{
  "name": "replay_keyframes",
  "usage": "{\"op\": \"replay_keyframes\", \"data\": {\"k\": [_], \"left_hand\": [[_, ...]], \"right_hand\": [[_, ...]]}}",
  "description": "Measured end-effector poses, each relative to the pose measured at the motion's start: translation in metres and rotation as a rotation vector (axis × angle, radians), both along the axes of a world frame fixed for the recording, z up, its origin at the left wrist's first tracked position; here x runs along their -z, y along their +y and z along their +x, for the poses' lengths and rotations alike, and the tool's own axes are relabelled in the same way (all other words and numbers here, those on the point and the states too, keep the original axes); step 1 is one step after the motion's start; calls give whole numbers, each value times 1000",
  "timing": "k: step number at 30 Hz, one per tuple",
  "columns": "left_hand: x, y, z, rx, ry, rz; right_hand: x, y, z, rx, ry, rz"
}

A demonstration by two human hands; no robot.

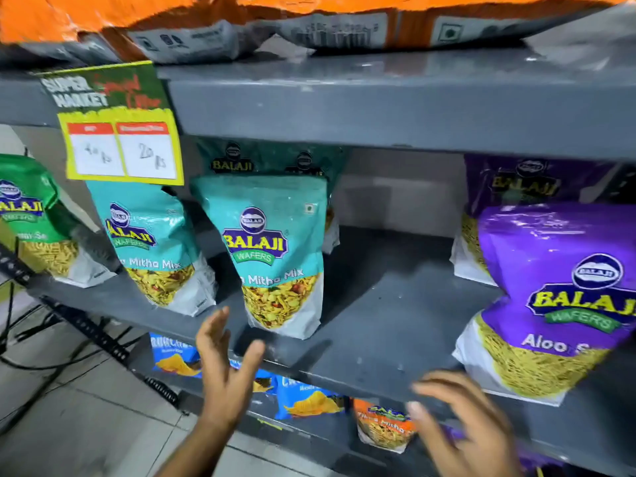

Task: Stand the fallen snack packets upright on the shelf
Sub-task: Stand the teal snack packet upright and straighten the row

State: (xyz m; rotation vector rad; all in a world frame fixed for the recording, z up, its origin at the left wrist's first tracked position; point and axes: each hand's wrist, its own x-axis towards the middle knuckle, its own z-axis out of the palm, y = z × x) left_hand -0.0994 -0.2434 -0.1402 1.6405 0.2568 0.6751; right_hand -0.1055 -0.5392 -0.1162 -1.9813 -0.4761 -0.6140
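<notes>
On the grey middle shelf (371,304) stand snack packets. A teal Mitha Mix packet (275,249) stands upright at the centre front, with another teal one (151,242) to its left and a third teal packet (275,160) behind. A green packet (27,215) stands at the far left. Two purple Aloo packets stand at the right, one in front (557,294) and one behind (516,187). My left hand (223,366) is open just below the centre teal packet, touching nothing. My right hand (461,414) is open and blurred at the shelf's front edge, left of the front purple packet.
Orange and grey packets (309,25) lie flat on the top shelf. A green and yellow price sign (120,132) hangs from its edge. Blue (309,401) and orange (382,428) packets sit on the lower shelf. Black cables (41,356) lie on the tiled floor at left.
</notes>
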Motion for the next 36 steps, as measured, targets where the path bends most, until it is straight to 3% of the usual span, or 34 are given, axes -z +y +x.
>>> {"op": "replay_keyframes", "data": {"k": [2,4,7,10,17,23,25,28,30,33,36], "left_hand": [[-12,31,20,108,20,-56],[-19,42,45,180,77,-115],[-7,64,76,338,195,-33],[-10,68,82,486,297,-44],[-1,89,78,606,299,-111],[-3,107,79,733,355,-32],[-3,113,67,690,311,-25],[-4,133,29,586,112,19],[2,158,6,448,-98,97],[13,207,6,204,-312,40],[-1,248,34,75,-174,-6]], "right_hand": [[0,51,13,-178,97,-126],[12,80,34,-222,306,-163],[9,129,67,-148,522,39],[15,160,80,-151,570,139],[29,195,61,-68,569,224],[24,205,55,30,530,106],[22,208,50,101,478,90],[13,223,32,334,223,171],[10,246,11,346,89,40],[25,289,1,136,121,-209],[28,330,22,-39,355,-152]]}}
